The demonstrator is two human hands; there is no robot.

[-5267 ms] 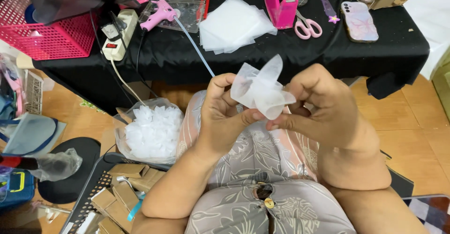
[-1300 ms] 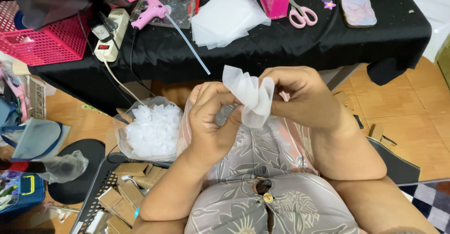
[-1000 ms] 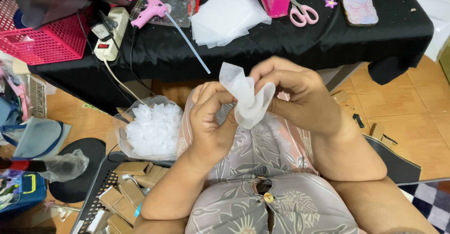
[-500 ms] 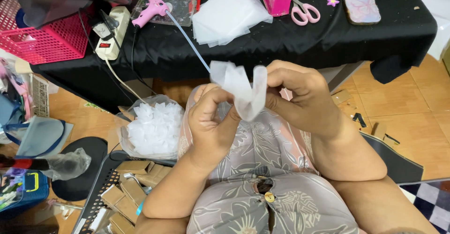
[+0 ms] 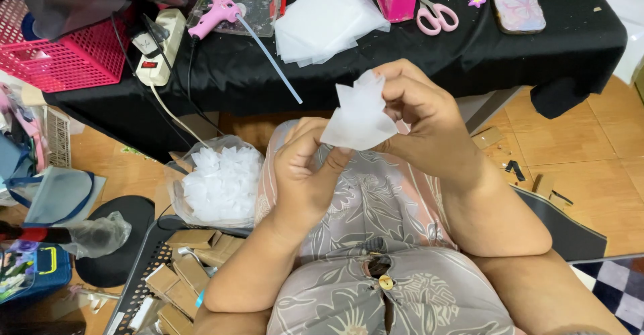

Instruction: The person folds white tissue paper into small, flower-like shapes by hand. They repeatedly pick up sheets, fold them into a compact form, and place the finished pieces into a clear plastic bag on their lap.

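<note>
- Folded white sheet (image 5: 360,115) sits between both hands above my lap, just below the front edge of the desk (image 5: 469,53).
- Its long axis runs from about 7 o'clock up to 1 o'clock; the pointed, ragged tips face 12 to 1 o'clock, and the broad folded base spreads toward 6 o'clock.
- My right hand (image 5: 429,124) has its grip closed on the sheet's upper right edge, fingers curled over it.
- My left hand (image 5: 305,174) pinches the lower left corner, thumb and fingertips pressed on the base.
- At 9 o'clock from the left hand I see a clear bag of white folded pieces (image 5: 218,182) on the floor.
- At 12 o'clock, on the desk, lies a stack of flat white sheets (image 5: 329,20), with a pink glue gun (image 5: 213,14) at its 9 o'clock.
- Pink scissors (image 5: 436,14) and a phone (image 5: 515,1) lie at 1 o'clock, well apart from the hands.
</note>
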